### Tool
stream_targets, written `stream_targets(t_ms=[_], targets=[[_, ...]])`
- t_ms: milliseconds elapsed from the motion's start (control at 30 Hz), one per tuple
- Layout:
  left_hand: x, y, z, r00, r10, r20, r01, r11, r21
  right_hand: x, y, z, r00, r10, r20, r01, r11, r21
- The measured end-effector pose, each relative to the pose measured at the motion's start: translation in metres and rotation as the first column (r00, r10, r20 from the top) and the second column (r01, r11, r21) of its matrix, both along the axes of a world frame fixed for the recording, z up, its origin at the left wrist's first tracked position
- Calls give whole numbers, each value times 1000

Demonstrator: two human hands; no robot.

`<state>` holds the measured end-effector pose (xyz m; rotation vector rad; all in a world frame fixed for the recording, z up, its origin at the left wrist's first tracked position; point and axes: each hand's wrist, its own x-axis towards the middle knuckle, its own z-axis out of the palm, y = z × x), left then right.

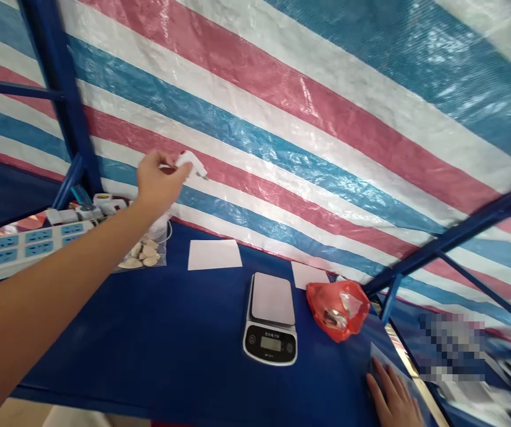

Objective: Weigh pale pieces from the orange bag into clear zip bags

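My left hand [162,178] is raised above the back left of the table, its fingers pinching a small white plug adapter [191,164] with metal prongs at its right end. My right hand [394,396] lies flat at the lower right, fingers spread, on a pale sheet [386,359] by the table's right edge. Between the hands stands a white digital scale [273,305] with nothing on its plate; its display is too small to read. Right of the scale sits an open red plastic bag [339,309] with a shiny item inside.
Power strips [28,246] and several white plugs [108,203] line the back left, beside a clear bag of pale pieces [143,254]. Two white papers [214,255] lie along the back. Blue frame posts and a striped tarp stand behind the blue table [170,344].
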<state>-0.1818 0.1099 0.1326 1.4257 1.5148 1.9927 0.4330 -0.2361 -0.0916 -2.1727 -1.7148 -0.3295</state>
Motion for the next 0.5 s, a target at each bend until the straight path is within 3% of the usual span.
stream_targets(t_ms=[33,100,167,233,267,367,500], targets=[[31,-15,-2,991,-117,71,118,993,-14,-14,1,13,996,-86,-27,88,989,115],[102,-53,-13,928,-328,176,347,933,-90,-55,0,46,997,-64,-50,76,960,268],[176,-102,-29,802,-564,194,594,786,-169,-104,-7,81,996,-83,-36,91,903,421],[247,-156,-42,598,-788,144,792,555,-254,-148,-14,113,999,10,39,-29,854,519],[278,-181,-46,529,-840,120,831,484,-275,-164,-17,125,994,27,102,-80,826,558],[351,-239,-49,395,-908,136,873,325,-364,-174,-22,146,980,19,197,-119,853,508],[398,-264,-45,267,-926,267,873,115,-475,-130,-26,144,991,-99,94,47,894,446]])
